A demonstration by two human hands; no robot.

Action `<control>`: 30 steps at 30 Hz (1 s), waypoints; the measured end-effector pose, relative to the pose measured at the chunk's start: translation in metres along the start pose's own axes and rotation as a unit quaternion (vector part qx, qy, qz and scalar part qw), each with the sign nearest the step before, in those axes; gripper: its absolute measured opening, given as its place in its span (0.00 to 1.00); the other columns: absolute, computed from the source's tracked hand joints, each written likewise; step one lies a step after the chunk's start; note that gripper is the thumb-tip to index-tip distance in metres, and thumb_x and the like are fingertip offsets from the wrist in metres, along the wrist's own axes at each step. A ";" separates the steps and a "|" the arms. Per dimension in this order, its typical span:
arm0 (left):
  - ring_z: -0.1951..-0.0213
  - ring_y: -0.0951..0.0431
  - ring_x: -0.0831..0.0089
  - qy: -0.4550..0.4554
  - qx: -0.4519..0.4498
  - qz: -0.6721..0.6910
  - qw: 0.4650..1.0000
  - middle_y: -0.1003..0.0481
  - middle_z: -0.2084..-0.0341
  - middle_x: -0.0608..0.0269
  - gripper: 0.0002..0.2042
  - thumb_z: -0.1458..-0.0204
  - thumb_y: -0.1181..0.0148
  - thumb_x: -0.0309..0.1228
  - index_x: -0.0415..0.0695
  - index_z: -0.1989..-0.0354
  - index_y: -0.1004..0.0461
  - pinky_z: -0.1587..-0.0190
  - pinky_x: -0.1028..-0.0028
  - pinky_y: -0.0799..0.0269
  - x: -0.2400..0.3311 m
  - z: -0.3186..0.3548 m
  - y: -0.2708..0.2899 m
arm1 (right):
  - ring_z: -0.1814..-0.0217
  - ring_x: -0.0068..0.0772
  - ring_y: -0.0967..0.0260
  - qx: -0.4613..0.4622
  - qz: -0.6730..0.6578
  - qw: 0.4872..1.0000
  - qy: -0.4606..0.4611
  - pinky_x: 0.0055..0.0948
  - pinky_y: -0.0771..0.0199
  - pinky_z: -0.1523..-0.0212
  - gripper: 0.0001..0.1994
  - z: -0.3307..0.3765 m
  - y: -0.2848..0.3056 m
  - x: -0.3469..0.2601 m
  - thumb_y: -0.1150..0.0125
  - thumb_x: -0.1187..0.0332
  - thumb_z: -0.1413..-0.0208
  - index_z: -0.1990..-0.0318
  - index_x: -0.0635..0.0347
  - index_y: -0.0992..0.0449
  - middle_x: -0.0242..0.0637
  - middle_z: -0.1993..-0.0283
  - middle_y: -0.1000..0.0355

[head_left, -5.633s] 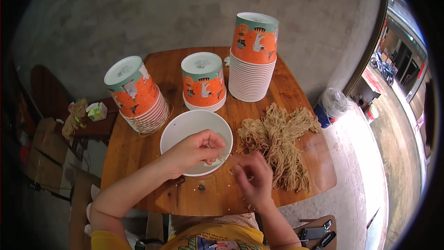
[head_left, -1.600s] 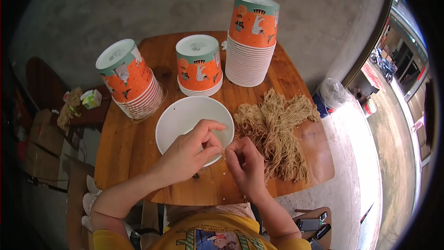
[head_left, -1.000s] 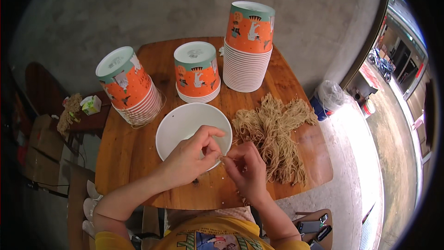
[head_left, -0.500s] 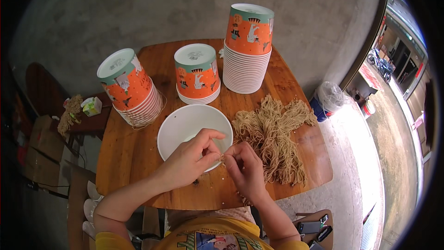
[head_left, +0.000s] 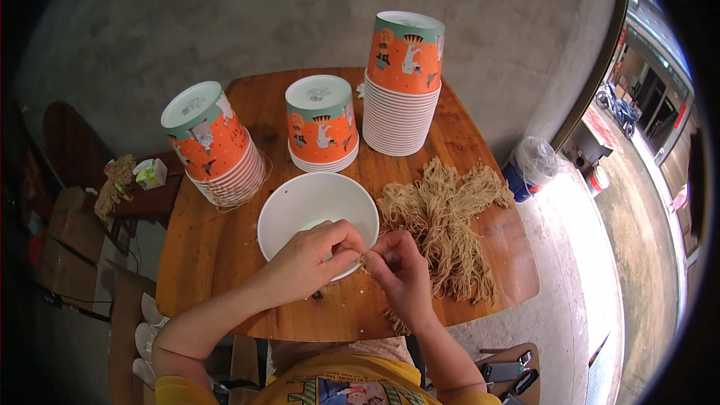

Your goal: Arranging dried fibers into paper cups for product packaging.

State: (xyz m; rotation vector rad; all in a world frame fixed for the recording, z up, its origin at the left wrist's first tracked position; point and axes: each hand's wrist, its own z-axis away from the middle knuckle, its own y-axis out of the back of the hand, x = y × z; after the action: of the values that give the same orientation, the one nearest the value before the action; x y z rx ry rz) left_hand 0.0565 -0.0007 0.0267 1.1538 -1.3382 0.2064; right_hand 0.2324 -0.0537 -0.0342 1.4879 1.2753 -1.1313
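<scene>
Both my hands meet above the near right rim of a white paper bucket (head_left: 294,201) that stands mouth up. My left hand (head_left: 311,261) is closed, thumb and index finger pinching a small bit of tan cord (head_left: 363,261). Against it, my right hand (head_left: 403,274) pinches the same bit, its fingertips almost touching the left ones. The held bit is tiny and partly hidden by the fingers. A big heap of loose tan cords (head_left: 446,232) lies right of the bucket, by my right hand. A few strands (head_left: 396,322) hang beneath my right wrist.
Upside-down orange and green paper buckets stand in three stacks: left (head_left: 214,146), middle (head_left: 322,124) and a tall one right (head_left: 403,82). All rest on the wooden table (head_left: 232,277). A blue bin (head_left: 525,174) stands beyond its right edge; a tissue pack (head_left: 151,173) lies far left.
My left index finger, raised and stretched out before, has curled down to the thumb and the tan cord. My right hand has stayed in nearly the same place. The view has shifted slightly.
</scene>
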 end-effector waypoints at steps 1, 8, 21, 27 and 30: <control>0.69 0.30 0.75 0.008 -0.006 0.010 1.000 0.31 0.73 0.66 0.05 0.44 0.44 0.26 0.42 0.62 0.30 0.64 0.73 0.32 0.000 -0.001 0.000 | 0.75 0.11 0.41 0.002 -0.004 1.000 0.001 0.15 0.37 0.73 0.08 0.000 0.001 0.001 0.38 0.72 0.42 0.61 0.61 0.33 0.23 0.75 0.35; 0.71 0.33 0.79 0.038 -0.025 0.056 0.997 0.32 0.76 0.69 0.05 0.44 0.43 0.27 0.42 0.64 0.32 0.65 0.75 0.33 -0.004 -0.001 0.001 | 0.72 0.16 0.34 0.000 0.064 0.998 0.025 0.18 0.32 0.72 0.08 0.008 0.005 -0.002 0.37 0.73 0.44 0.61 0.60 0.31 0.30 0.69 0.29; 0.69 0.26 0.76 0.016 0.012 0.048 0.999 0.27 0.73 0.65 0.08 0.45 0.43 0.24 0.41 0.60 0.35 0.64 0.72 0.29 0.002 0.001 -0.004 | 0.75 0.19 0.33 -0.010 0.129 0.988 0.085 0.20 0.31 0.74 0.07 0.008 0.005 -0.009 0.35 0.75 0.48 0.63 0.60 0.27 0.31 0.65 0.31; 0.69 0.25 0.68 -0.027 0.007 0.025 0.999 0.28 0.72 0.60 0.09 0.45 0.45 0.22 0.39 0.57 0.36 0.64 0.70 0.29 0.002 0.001 -0.005 | 0.76 0.19 0.33 -0.022 0.173 0.980 0.100 0.20 0.31 0.76 0.08 0.005 0.008 -0.020 0.34 0.74 0.49 0.64 0.61 0.28 0.31 0.66 0.30; 0.69 0.25 0.65 -0.047 0.005 -0.001 0.999 0.29 0.71 0.59 0.10 0.46 0.45 0.21 0.39 0.58 0.36 0.64 0.68 0.29 0.003 0.001 -0.004 | 0.77 0.22 0.30 -0.039 0.217 0.968 0.120 0.23 0.29 0.78 0.09 0.004 0.011 -0.027 0.33 0.73 0.49 0.64 0.60 0.28 0.31 0.66 0.30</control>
State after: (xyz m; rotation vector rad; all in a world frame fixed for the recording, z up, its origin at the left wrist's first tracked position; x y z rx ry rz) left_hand 0.0598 -0.0052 0.0268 1.1853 -1.4196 0.1585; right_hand 0.2413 -0.0647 -0.0081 1.7746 1.0601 -0.6231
